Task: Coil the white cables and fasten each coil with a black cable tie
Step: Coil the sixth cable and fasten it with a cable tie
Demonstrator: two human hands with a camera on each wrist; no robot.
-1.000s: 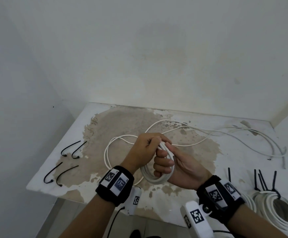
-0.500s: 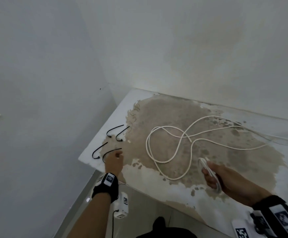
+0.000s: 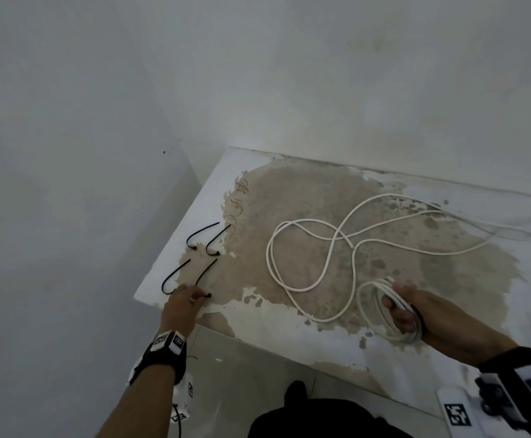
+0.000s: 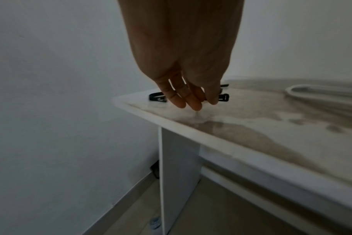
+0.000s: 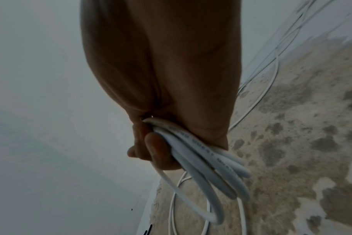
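From the head camera, the left hand is down at the near left corner of the worn, brown-stained white table, fingertips on the head end of the nearest curved black plastic cable tie; whether it truly pinches yet I cannot tell. Three more black ties lie just beyond it. To the right of that corner, the right hand is curled round a small coil of thin white cable, its loose tail looping across the stain.

Left wrist camera: fingers hang nearly straight, tips at the tabletop, the tie's black locking head peeking out beside them. Best, I think, to nip that tie by its head and lift cleanly, leaving its neighbours alone.

Right wrist camera: fingers clamp several white turns tight. Hold firm, or the loops may spring apart.
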